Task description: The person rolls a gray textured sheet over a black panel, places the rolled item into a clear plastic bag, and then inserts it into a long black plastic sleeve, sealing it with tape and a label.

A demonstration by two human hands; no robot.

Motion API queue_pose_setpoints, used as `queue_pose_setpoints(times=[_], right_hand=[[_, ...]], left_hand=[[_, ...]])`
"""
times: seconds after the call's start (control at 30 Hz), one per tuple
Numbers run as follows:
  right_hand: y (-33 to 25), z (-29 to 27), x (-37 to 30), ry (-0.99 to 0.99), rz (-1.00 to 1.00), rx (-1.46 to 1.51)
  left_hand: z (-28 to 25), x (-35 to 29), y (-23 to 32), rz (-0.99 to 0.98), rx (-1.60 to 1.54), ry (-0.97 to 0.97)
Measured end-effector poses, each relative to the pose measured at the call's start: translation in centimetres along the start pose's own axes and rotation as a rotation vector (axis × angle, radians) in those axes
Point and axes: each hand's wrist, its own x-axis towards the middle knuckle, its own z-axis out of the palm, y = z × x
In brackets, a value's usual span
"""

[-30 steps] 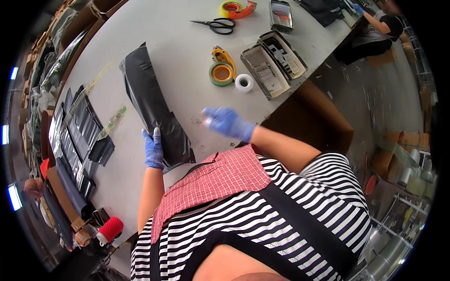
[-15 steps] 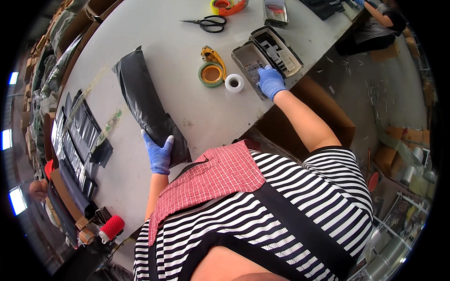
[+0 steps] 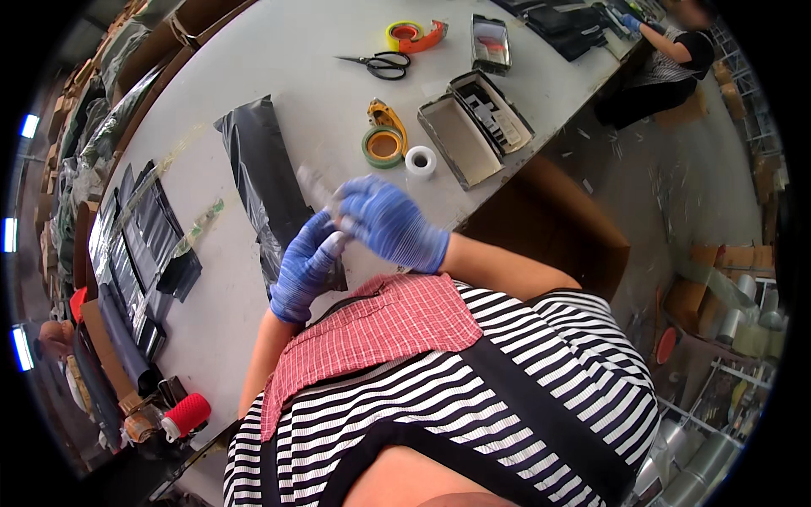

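My left hand (image 3: 302, 269) and my right hand (image 3: 387, 221), both in blue knit gloves, meet over the lower part of a long black plastic package (image 3: 258, 165). Between the right fingertips is a small whitish strip (image 3: 312, 182), blurred by motion. The left fingers are bent close against it, thumb toward the fingertips; what they pinch is hidden. Under the hands the package lies flat on the pale table (image 3: 338, 110), its near end partly covered by the left hand.
Right of the package lie a yellow tape dispenser (image 3: 390, 118), a white roll (image 3: 420, 161) and an open divided box (image 3: 460, 139). Farther off are black scissors (image 3: 384, 64), an orange dispenser (image 3: 427, 35) and a small box (image 3: 491, 42). Black bags (image 3: 139, 245) lie left. A co-worker (image 3: 667, 63) stands far right.
My right hand has moved from the divided box to the left hand, bringing a whitish strip. My left hand has lifted off the package's side, its fingers now bent. The box's left compartment shows no labels now.
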Motion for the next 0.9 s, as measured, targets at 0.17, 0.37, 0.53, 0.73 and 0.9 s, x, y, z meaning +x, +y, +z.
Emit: queue_pose_setpoints(times=[0.17,0.37,0.53,0.73,0.9], right_hand=[[-1.9,1.1,0.5,0.032,-0.033,0.030],[-3.7,4.1,-0.5,-0.149,0.129,0.185],[-4.1,7.7,-1.2,-0.031,0.407,0.519],[-4.3,4.7,1.4,-0.316,0.787,0.899],[-5.9,3.8,2.3,-0.291,0.790,0.855]], left_hand=[[-1.5,-2.5,0.0,-0.017,-0.066,0.114],[-2.7,-2.5,-0.2,-0.020,-0.337,0.070],[-5.5,-2.2,-3.4,0.021,-0.342,0.168],[-6.7,-3.8,-1.6,0.051,-0.069,0.279],[-5.7,-4.7,-0.4,0.160,-0.143,0.388]])
